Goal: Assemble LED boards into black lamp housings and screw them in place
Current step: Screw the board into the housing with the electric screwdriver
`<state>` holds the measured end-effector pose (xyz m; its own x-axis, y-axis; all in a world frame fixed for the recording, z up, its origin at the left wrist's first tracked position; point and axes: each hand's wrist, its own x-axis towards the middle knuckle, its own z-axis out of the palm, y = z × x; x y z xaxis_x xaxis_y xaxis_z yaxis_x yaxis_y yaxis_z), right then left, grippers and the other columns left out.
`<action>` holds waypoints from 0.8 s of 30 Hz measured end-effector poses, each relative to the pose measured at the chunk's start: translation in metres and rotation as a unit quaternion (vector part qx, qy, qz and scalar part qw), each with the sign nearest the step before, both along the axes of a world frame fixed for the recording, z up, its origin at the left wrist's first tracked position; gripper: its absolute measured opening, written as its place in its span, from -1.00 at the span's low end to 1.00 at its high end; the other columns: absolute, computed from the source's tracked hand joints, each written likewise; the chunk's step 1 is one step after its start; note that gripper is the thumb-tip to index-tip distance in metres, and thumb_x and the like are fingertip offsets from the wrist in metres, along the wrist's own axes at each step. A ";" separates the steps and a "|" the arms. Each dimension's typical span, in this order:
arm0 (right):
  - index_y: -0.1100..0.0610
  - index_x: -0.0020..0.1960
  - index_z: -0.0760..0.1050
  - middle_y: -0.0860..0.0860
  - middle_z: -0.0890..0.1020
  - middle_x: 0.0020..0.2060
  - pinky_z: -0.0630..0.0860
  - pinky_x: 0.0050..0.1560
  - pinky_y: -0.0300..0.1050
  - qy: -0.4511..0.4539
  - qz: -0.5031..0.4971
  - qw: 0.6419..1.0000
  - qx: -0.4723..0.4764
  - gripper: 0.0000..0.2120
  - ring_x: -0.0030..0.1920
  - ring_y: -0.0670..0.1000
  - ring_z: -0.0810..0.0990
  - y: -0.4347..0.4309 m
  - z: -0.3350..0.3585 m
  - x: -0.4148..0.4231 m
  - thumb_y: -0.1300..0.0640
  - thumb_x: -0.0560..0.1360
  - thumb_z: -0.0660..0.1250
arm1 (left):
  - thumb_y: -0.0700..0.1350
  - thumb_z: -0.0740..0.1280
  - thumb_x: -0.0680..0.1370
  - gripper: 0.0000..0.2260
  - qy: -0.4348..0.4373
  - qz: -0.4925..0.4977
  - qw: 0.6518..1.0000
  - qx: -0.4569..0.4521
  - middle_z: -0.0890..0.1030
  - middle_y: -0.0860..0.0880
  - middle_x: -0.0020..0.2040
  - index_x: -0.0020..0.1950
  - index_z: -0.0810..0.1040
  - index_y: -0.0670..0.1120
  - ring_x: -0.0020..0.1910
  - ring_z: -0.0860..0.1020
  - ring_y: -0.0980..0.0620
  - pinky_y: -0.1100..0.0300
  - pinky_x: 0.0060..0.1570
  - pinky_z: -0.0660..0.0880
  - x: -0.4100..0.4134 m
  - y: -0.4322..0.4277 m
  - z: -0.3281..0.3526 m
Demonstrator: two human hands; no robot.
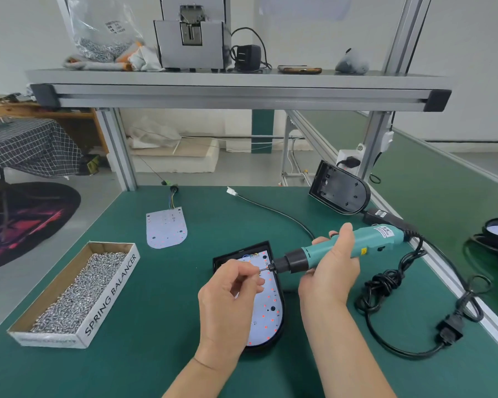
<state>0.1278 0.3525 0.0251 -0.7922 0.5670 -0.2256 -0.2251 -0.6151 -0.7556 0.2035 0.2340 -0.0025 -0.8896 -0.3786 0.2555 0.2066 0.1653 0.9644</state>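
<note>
Slippery, I judge: this tiny silver screw [263,269].
My left hand [227,300] pinches it; my right hand [331,271] grips the teal electric screwdriver [368,242].

A broad strip of bare green mat [161,297] runs between the screw box [78,294] at lower left and the housing [279,338] at lower centre. A loose LED board [166,228] lies flat at centre left with bare mat all round it.

Over the housing the space is crowded. The left hand [227,294] pinches a screw [264,268], and the right hand [331,271] grips the screwdriver [342,248].

The knotted cord [385,285] and plug [450,328] clutter the right side. An empty housing [339,188] stands tilted at upper right. The shelf beam [242,96] bars the top.
</note>
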 end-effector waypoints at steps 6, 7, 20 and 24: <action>0.05 -0.09 0.43 -0.15 0.54 -0.50 0.43 -0.27 -0.13 -0.011 0.012 1.000 -0.001 -0.76 -0.45 -0.12 0.51 0.002 -0.003 -0.001 -0.12 0.57 0.33 | -0.42 0.36 0.53 -0.65 0.010 -0.020 1.000 0.001 0.67 0.02 -0.22 -0.18 0.63 0.05 -0.22 0.70 0.02 0.24 -0.13 0.59 -0.001 -0.003 -0.005; 0.05 -0.08 0.43 -0.13 0.55 -0.49 0.43 -0.28 -0.14 -0.014 0.014 1.000 0.001 -0.75 -0.45 -0.11 0.50 0.003 -0.003 -0.001 -0.12 0.56 0.32 | -0.41 0.36 0.53 -0.63 0.016 -0.028 0.999 0.010 0.67 0.02 -0.19 -0.14 0.63 0.09 -0.21 0.70 0.02 0.25 -0.13 0.60 -0.002 -0.004 -0.005; 0.07 -0.08 0.42 -0.06 0.52 -0.46 0.42 -0.29 -0.15 0.011 0.004 1.000 0.017 -0.76 -0.40 -0.05 0.48 0.009 0.000 -0.006 -0.09 0.57 0.33 | 0.08 0.51 0.45 -0.46 -0.221 0.070 0.961 -0.152 0.48 0.04 0.16 0.32 0.37 0.00 0.11 0.53 0.02 0.08 0.04 0.46 -0.020 -0.054 -0.024; 0.07 -0.06 0.42 -0.05 0.52 -0.45 0.41 -0.30 -0.16 0.026 0.001 0.999 0.042 -0.77 -0.39 -0.05 0.47 0.005 0.002 -0.008 -0.09 0.56 0.34 | 0.15 0.51 0.41 -0.37 -0.315 0.008 0.926 -0.206 0.49 0.02 0.05 0.28 0.28 -0.09 0.04 0.50 -0.05 0.10 -0.06 0.42 -0.036 -0.054 -0.017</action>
